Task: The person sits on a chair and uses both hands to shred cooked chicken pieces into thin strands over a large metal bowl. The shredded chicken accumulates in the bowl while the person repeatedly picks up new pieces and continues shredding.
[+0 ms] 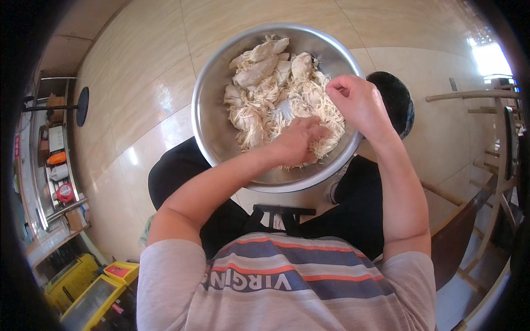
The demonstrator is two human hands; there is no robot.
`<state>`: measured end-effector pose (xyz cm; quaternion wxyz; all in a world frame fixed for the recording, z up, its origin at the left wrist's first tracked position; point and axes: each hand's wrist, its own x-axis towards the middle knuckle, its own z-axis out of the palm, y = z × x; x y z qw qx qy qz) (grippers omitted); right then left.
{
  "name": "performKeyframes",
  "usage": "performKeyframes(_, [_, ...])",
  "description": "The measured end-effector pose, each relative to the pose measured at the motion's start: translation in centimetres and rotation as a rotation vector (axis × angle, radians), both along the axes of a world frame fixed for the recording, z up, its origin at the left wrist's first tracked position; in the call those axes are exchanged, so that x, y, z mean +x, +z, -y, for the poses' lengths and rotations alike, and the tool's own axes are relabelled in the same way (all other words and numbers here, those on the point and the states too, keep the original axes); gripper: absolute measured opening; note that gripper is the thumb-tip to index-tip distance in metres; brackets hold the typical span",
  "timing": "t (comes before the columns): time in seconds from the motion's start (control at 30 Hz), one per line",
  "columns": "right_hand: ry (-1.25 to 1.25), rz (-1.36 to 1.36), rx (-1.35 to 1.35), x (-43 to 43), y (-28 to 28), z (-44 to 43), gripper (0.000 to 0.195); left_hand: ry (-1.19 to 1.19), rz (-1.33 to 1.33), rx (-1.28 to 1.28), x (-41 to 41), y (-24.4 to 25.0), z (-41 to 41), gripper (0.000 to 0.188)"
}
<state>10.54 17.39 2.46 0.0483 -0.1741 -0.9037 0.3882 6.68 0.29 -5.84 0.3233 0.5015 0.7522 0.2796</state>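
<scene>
A large stainless steel bowl (pixel 211 103) is in front of me, between my knees. Several whole pieces of pale cooked meat, apparently chicken breast (pixel 257 71), fill its far left side. Loose pale meat shreds (pixel 334 123) are heaped on the right and scattered among the pieces. My left hand (pixel 300 138) rests on the shreds at the near right, fingers spread downward; the fingertips are partly hidden. Above the bowl's right rim is my right hand (pixel 358 101), thumb and fingers drawn together. Nothing shows between them.
A round black object (pixel 391 103) stands on the tiled floor (pixel 136 82) just right of the bowl. Wooden chairs (pixel 472 97) line the right side. On the left are a shelf unit with assorted goods (pixel 58 165) and yellow crates (pixel 89 298).
</scene>
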Motion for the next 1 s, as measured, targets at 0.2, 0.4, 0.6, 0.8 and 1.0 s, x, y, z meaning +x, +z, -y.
performKeyframes(0.2, [0.016, -0.031, 0.037, 0.1, -0.2, -0.3, 0.017, -0.047, 0.354, 0.182, -2.5, 2.6, -0.5, 0.042])
performKeyframes(0.4, [0.02, 0.013, 0.004, 0.0, -0.2, 0.0, 0.016, -0.003, -0.419, -0.237, -6.2, -1.7, 2.1, 0.03])
performKeyframes(0.6, [0.011, 0.049, -0.009, 0.1, 0.4, 0.1, 0.016, -0.075, -0.523, -0.383, -7.1, -1.5, 2.4, 0.016])
performKeyframes(0.8, [0.08, -0.006, -0.051, 0.1, -0.6, 0.2, 0.016, 0.411, 0.37, -0.052, -8.8, 3.4, 1.4, 0.011])
performKeyframes(1.0, [0.117, 0.055, -0.449, -0.3, -1.6, 2.4, 0.024, 0.528, 0.726, 0.161, -7.7, 4.3, 1.1, 0.005])
